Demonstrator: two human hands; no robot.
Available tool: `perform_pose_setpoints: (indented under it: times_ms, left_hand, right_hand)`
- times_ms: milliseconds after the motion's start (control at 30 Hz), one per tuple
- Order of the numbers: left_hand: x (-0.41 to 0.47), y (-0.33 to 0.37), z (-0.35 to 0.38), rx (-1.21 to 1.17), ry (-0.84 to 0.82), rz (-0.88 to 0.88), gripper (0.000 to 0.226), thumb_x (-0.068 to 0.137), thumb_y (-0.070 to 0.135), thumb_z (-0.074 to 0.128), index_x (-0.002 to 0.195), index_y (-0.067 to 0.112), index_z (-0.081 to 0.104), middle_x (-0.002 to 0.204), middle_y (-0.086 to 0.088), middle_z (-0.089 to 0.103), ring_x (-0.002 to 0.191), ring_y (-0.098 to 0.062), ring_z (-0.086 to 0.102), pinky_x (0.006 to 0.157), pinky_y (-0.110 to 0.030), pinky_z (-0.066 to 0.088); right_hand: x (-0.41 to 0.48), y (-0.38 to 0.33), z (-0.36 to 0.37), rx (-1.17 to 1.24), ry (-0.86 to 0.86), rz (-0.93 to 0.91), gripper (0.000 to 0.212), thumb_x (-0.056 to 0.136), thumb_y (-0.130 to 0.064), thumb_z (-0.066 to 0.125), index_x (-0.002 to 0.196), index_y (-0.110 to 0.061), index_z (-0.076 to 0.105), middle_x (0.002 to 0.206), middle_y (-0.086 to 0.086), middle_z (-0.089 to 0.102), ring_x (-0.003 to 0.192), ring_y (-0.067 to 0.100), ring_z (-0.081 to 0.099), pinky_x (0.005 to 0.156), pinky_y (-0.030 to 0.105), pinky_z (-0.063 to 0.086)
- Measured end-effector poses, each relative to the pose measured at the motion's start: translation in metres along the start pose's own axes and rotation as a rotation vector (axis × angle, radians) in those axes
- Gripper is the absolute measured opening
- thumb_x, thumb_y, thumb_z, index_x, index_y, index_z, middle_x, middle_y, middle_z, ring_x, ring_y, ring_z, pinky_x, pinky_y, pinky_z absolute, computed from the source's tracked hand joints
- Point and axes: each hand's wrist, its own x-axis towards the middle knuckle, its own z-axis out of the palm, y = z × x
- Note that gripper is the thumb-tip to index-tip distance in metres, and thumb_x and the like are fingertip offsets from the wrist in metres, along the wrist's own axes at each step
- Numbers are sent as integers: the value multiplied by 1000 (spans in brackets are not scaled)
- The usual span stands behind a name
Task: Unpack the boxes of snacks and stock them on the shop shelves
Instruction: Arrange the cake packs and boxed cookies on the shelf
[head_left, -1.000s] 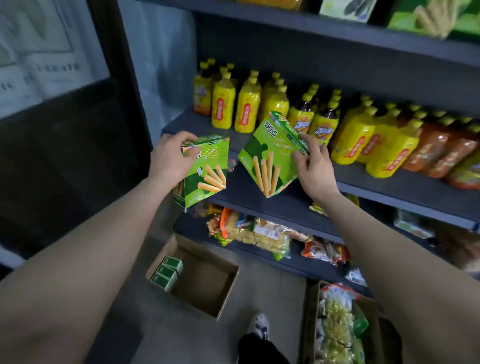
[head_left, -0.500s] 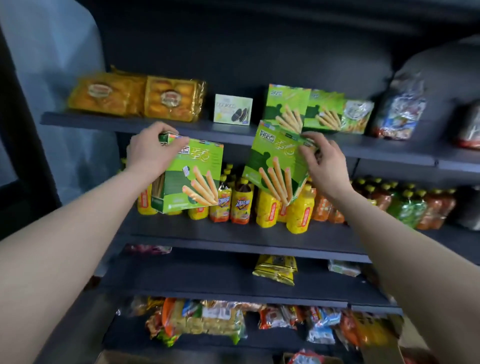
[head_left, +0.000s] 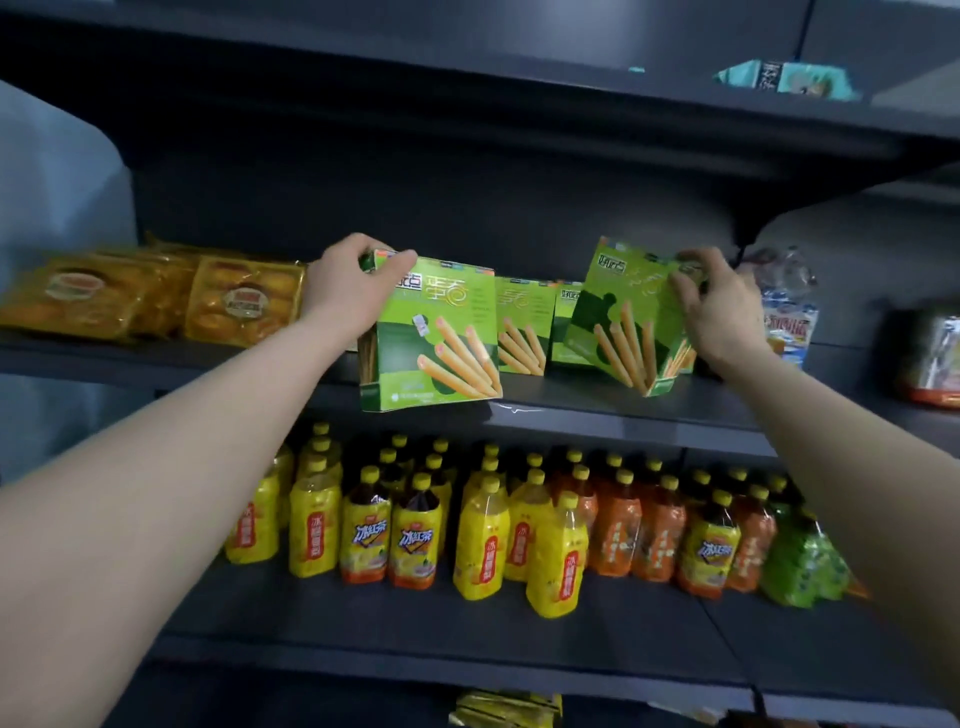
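Two green biscuit-stick boxes are up at the shelf (head_left: 571, 402), one in each hand. Seen from the head camera, my left hand (head_left: 353, 275) grips the top left corner of the left box (head_left: 431, 343), fingers curled over its edge. That box stands upright just left of the shelved boxes (head_left: 522, 327), its base at the shelf's front lip. My right hand (head_left: 722, 306) pinches the upper right edge of the right box (head_left: 623, 322), which tilts, one bottom corner down, in front of the shelved boxes. I judge both must go back beside them, and the left is nearer to seating.
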Motion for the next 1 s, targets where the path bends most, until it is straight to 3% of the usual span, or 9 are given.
perform_pose_setpoints:
  times_ms: [167, 300, 400, 567, 633, 767, 900, 1000]
  left_hand:
    - [22, -4, 48, -57, 20, -55, 31, 83, 61, 61, 95, 32, 62, 105, 5, 67, 102, -21, 62, 88, -43, 52]
    - [35, -7, 77, -82, 13, -76, 28, 84, 58, 62, 94, 32, 62, 99, 7, 68, 95, -18, 64, 84, -42, 54]
    - [40, -8, 93, -80, 14, -77, 21, 87, 54, 63, 90, 33, 61, 96, 9, 67, 92, -14, 64, 81, -37, 53]
    - [45, -11, 112, -158, 11, -87, 17, 86, 51, 65, 84, 35, 61, 98, 7, 68, 94, -16, 65, 86, -43, 54]
    - [44, -10, 117, -185, 16, -77, 16, 86, 50, 65, 86, 34, 63, 95, 8, 69, 92, -15, 66, 86, -43, 55]
    - [40, -7, 118, -165, -48, -33, 23, 86, 52, 64, 99, 33, 61, 97, 10, 68, 93, -13, 65, 86, -44, 54]
    - [36, -14, 114, 34, -247, -25, 59, 78, 60, 67, 125, 41, 36, 105, 16, 65, 97, -15, 65, 90, -45, 52]
    - [31, -12, 112, 22, -320, -29, 95, 61, 74, 65, 138, 51, 14, 123, 9, 63, 108, -20, 62, 96, -48, 50]
  right_hand:
    - [32, 46, 50, -6, -174, -4, 38, 98, -27, 56, 137, -23, 52, 117, 30, 57, 112, 42, 49, 98, 39, 39]
    - [35, 58, 80, -122, -293, -57, 89, 76, -23, 85, 148, -26, 32, 142, 25, 29, 128, 45, 39, 109, 47, 37]
    - [39, 62, 102, -192, -242, -80, 100, 72, -23, 88, 150, -28, 25, 152, 24, 15, 130, 50, 38, 106, 52, 39]
    - [57, 70, 131, -277, -224, -73, 78, 88, -28, 73, 151, -27, 27, 153, 21, 9, 126, 47, 43, 96, 50, 46]
    - [62, 69, 136, -312, -236, -83, 65, 91, -31, 67, 147, -23, 35, 151, 21, 13, 124, 45, 43, 94, 49, 47]
    - [64, 69, 143, -406, -265, -61, 62, 93, -34, 64, 145, -25, 33, 146, 21, 22, 125, 41, 41, 89, 47, 49]
    - [59, 68, 134, -595, -179, -145, 56, 90, -35, 66, 138, -25, 39, 142, 19, 30, 120, 39, 44, 94, 45, 45]
    - [54, 58, 123, -466, -178, -198, 54, 91, -26, 65, 140, -19, 42, 133, 20, 44, 117, 41, 49, 94, 47, 45]
